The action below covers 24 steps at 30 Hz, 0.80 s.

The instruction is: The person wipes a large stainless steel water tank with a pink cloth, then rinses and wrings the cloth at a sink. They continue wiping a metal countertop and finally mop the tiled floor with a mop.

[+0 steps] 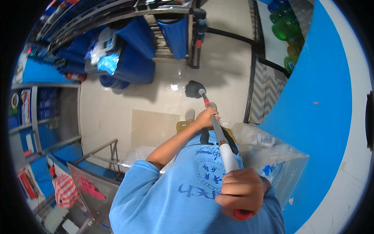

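A mop with a dark grey head (193, 89) rests on the tiled floor ahead of my feet. Its pole (219, 130) slants back toward my chest, with a white upper sleeve and red fittings. My left hand (207, 117) is wrapped round the grey part of the pole, low down by my waist. Higher up, close to my chest, my right hand (241, 191) makes a fist round the top of the handle; a red end cap shows below the fingers. The floor near the mop head looks shiny, as if wet.
Blue barrels (134, 64) and a metal rack (117, 17) stand ahead on the left. Large clear plastic bags (280, 171) lie by the blue wall (323, 117) on my right. Green bottles (286, 27) line the far right. A metal-framed table (93, 183) is at my left.
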Motion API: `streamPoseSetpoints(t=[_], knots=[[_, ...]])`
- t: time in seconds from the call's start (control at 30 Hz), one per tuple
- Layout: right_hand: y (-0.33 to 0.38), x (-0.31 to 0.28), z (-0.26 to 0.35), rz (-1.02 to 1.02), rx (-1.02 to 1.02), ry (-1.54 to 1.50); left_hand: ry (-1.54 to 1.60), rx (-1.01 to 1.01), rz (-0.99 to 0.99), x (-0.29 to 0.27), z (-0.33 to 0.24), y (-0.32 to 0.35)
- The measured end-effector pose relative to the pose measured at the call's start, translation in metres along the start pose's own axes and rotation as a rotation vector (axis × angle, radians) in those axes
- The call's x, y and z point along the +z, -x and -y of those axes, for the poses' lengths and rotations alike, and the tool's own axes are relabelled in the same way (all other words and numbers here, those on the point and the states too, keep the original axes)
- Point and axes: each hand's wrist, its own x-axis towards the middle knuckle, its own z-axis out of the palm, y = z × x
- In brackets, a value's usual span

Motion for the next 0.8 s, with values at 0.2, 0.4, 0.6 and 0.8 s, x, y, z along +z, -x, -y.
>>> streamPoseSetpoints(t=[0.2, 0.4, 0.6, 0.8], knots=[[0.019, 0.020, -0.013, -0.135, 0.223, 0.243, 0.007, 0.020, 0.233, 0.050, 0.011, -0.056], [0.062, -0.003, -0.017, -0.467, 0.207, 0.535, -0.102, 0.073, 0.330, 0.097, -0.004, -0.104], [0.110, -0.073, -0.015, -0.789, 0.116, 0.607, -0.363, 0.174, 0.583, 0.124, -0.027, -0.166], [0.189, -0.131, -0.017, -0.976, 0.130, 0.406, -0.458, 0.478, 0.617, 0.177, -0.033, -0.234]])
